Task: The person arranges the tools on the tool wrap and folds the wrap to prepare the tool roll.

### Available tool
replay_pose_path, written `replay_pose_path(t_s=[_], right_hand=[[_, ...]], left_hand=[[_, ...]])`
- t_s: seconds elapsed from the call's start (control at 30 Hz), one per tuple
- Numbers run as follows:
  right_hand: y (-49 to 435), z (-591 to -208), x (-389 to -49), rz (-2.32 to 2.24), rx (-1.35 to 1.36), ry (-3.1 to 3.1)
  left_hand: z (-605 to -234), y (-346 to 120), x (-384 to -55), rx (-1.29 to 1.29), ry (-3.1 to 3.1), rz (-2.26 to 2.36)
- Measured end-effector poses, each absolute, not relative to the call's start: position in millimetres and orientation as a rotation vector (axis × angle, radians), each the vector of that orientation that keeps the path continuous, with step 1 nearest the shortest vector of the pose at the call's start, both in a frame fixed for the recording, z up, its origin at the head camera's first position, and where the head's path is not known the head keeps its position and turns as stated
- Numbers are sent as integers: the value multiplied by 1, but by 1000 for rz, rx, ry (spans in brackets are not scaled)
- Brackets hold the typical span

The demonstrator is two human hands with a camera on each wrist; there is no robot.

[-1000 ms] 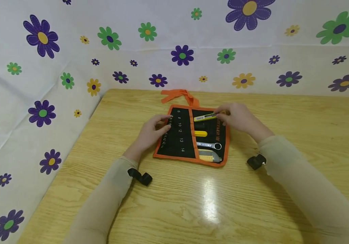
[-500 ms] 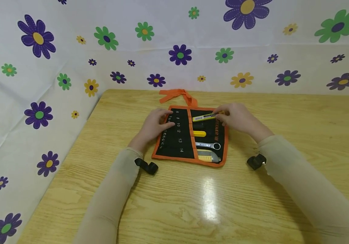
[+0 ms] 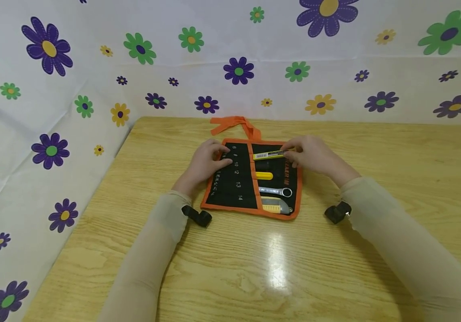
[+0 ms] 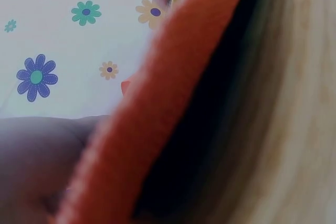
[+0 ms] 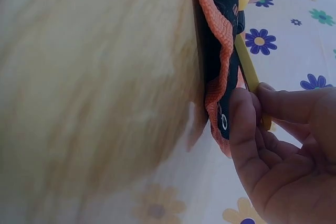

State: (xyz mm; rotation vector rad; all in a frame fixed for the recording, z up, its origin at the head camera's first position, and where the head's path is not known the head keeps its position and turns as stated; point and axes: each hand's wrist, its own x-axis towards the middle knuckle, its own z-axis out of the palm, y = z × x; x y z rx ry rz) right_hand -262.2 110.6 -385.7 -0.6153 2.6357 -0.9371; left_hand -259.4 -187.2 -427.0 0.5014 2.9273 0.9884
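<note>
A black tool roll with orange trim and printed numbers lies on the table. My right hand pinches a slim yellow case with a printed label between thumb and fingers. One end of this case meets the orange pocket edge at the top slot; in the right wrist view the case slants along the roll. My left hand rests on the roll's left side, thumb and fingers apart on the fabric. The roll's orange border fills much of the left wrist view and hides part of that hand.
Below the top slot, the pockets hold a black handle, a yellow handle, a combination wrench and a utility knife. An orange tie strap trails behind the roll. A flowered cloth hangs past the wooden table's back edge.
My left hand has slid right and slightly up onto the roll. The yellow case has tilted slightly flatter in my right hand, its labelled end shifting a little left.
</note>
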Motion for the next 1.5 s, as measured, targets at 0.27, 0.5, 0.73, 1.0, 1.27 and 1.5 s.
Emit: replay_pose_path(t_s=[0.27,0.5,0.73,1.0,1.27,1.5], right_hand=[[110,-391,-265,-1070,-540,2515],[113,-390,-264,-1102,-503,2614],[114,-383,-260,-1071,-480,2728],[114,-384,-257,-1090,-501,2746],[115,-385,-256,-1091,-501,2722],[112,-388,-260,-1059,-499,2661]], left_hand=[[-429,-188,-259,469,2927,1036],[-430,-187,-260,484,2928,1076],[-431,-185,-259,517,2926,1157],[-439,-186,-258,426,2855,1356],[-438,-185,-258,384,2778,1508],[-439,-185,-258,351,2729,1590]])
